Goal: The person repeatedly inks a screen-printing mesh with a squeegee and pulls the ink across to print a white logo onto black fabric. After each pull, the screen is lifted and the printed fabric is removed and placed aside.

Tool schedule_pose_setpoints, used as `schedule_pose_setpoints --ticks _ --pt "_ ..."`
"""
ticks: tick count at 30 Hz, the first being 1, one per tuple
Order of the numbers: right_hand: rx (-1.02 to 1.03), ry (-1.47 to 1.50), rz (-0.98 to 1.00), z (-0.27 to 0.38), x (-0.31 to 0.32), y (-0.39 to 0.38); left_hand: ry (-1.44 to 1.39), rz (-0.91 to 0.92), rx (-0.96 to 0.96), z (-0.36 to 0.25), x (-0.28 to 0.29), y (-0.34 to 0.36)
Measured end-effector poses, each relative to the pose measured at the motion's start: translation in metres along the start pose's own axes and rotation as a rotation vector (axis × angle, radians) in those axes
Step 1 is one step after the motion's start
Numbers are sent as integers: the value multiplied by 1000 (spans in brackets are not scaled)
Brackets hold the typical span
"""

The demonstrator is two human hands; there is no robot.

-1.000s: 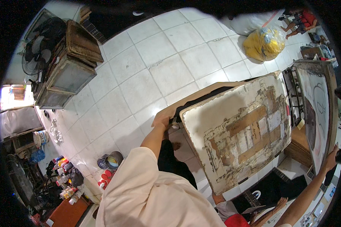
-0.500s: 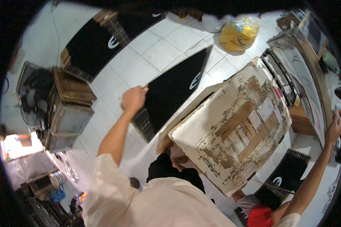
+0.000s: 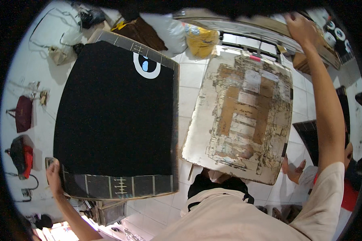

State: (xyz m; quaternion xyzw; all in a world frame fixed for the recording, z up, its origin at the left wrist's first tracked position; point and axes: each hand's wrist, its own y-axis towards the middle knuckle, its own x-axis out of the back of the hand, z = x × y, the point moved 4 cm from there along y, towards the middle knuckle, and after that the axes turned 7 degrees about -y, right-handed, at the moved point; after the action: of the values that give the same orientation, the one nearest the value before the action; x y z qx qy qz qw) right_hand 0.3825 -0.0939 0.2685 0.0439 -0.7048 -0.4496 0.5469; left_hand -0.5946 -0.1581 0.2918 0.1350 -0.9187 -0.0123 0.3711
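My left hand is closed around the near left corner of a large black-covered board. The board has grey marked strips along its near and far ends and a round white, black and blue print near its far right corner. At the far right, my right hand is closed on the wooden edge of a large framed screen, seen nearly edge-on. Between them, in front of my body, lies a worn white board with peeling brown and white patches.
A yellow bag and a whitish plastic bag stand at the far side. Another person's hand is near the worn board's right side. More black boards lie at the right. Bags and cords line the left.
The black board appears much larger and nearer at my left, with my left hand on its corner. My right hand and the framed screen have shifted to the far side; the view has turned.
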Motion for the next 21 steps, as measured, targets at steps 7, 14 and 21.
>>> schedule_pose_setpoints --ticks 7,14,21 --pt "-41 121 8 13 26 -5 -428 68 186 70 -218 -66" --pt "-35 154 -1 16 29 -6 -654 414 381 123 -471 -136" --pt "-41 164 25 16 25 2 -455 693 272 111 -558 -158"
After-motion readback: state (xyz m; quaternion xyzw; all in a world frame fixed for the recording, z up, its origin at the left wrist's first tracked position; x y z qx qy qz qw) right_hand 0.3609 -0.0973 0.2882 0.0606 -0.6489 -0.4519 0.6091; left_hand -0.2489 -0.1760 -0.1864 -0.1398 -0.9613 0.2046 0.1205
